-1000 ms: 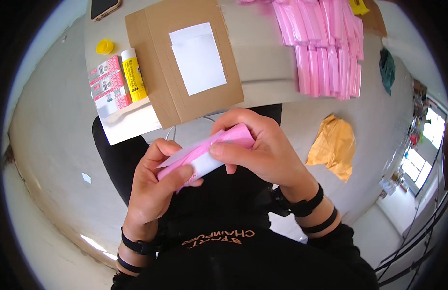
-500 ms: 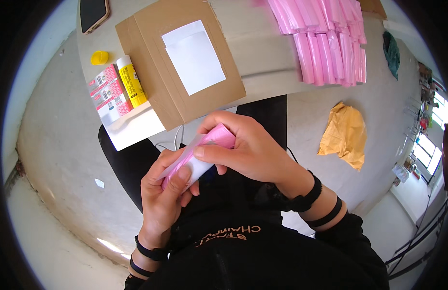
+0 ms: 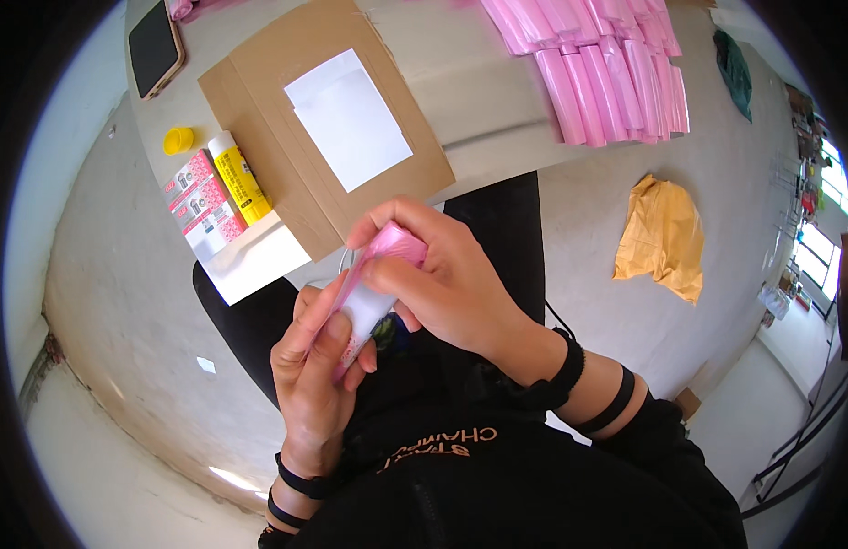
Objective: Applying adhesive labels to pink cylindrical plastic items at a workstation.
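Observation:
Over my lap, both hands grip a pink packet with a white paper label lying along its side. My left hand pinches the lower end, its thumb pressed on the white paper beside a small reddish print. My right hand wraps round the upper end, thumb on top and fingers behind. The packet is tilted, its upper end leaning right. Its back side is hidden by my fingers, so I cannot tell whether the paper goes all the way round.
Ahead on the table lie a cardboard sheet with white papers, a yellow glue stick, its yellow cap, small pink-and-white boxes and a phone. Several pink packets are stacked far right. A yellow bag lies on the floor.
Both hands have turned the packet slightly more upright. A flap of clear film or paper that stood out at its left edge now lies closer. The whole view has shifted a little.

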`<state>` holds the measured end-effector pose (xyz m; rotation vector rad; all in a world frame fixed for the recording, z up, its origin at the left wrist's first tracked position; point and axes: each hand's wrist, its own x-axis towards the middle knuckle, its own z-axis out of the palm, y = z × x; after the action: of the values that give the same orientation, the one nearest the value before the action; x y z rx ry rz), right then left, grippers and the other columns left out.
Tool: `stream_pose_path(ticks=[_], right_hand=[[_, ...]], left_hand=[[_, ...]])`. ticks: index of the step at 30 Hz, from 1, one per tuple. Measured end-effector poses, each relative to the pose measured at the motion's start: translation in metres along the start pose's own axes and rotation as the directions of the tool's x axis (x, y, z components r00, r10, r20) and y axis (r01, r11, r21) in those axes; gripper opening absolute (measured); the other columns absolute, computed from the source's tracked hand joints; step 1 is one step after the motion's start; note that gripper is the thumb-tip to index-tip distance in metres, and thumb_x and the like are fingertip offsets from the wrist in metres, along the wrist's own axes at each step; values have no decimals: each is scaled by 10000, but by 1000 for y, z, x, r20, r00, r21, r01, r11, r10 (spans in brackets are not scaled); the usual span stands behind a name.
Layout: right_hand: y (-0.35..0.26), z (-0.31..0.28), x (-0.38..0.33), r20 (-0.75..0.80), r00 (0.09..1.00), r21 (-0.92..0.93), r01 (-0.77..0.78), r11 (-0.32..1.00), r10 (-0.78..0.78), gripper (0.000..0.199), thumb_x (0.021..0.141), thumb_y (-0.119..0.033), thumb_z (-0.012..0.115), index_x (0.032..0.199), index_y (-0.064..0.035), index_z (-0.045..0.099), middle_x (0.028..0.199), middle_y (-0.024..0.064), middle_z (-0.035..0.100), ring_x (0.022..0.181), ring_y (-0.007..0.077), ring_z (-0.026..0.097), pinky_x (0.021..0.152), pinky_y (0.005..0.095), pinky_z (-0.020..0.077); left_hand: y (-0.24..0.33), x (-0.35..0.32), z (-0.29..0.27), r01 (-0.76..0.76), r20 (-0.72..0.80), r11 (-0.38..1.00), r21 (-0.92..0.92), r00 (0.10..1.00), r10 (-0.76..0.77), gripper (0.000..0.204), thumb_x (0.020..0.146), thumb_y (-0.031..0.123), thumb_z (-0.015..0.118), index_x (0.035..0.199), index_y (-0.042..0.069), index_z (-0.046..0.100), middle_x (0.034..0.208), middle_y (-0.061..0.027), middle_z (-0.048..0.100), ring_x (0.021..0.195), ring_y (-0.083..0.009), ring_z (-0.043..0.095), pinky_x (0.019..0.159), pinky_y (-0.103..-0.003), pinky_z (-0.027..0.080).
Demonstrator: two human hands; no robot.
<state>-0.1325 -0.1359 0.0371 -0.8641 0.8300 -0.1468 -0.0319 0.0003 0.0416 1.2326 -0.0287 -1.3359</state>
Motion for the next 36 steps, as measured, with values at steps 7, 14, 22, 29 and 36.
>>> stream_pose_path(ticks=[7,14,22,29,36], right_hand=[[-3,-4,7,29,999,-9,-28,1000,28,277,848,-70,525,1118,-33,476,830,50,561,501,60,482,436,192,356],[7,-7,4,42,998,170,-61,984,55,437,938,-187,440,1335,-51,317,897,61,536,531,96,517,445,188,338],[27,11,8,-204,951,-73,222,972,-232,346,917,-80,474,1240,-9,371,834,42,520,513,35,467,437,182,367],[23,16,17,-199,941,-102,258,961,-273,269,911,-67,475,1166,5,425,791,27,509,500,20,438,425,185,346],[7,16,16,-199,967,-77,148,986,-161,269,866,-88,533,1101,6,442,745,90,536,541,90,491,498,240,400]], left_hand=[[-3,4,2,-26,-8,999,27,1000,26,326,928,59,458,1243,11,525,964,-45,485,595,-95,504,406,-158,308],[1,10,7,-46,-61,999,6,997,47,328,928,54,448,1245,34,533,924,-34,506,591,-74,493,412,-148,313],[-3,12,12,-96,-67,990,101,992,103,333,929,32,435,1249,25,525,931,-26,468,620,-78,503,402,-148,313],[-9,17,3,-182,-46,980,87,981,186,339,927,18,427,1254,7,514,920,-21,432,616,-78,498,405,-146,315],[-9,21,0,-368,45,875,314,927,374,341,917,1,439,1248,3,519,927,-38,433,619,-91,528,408,-159,346]])
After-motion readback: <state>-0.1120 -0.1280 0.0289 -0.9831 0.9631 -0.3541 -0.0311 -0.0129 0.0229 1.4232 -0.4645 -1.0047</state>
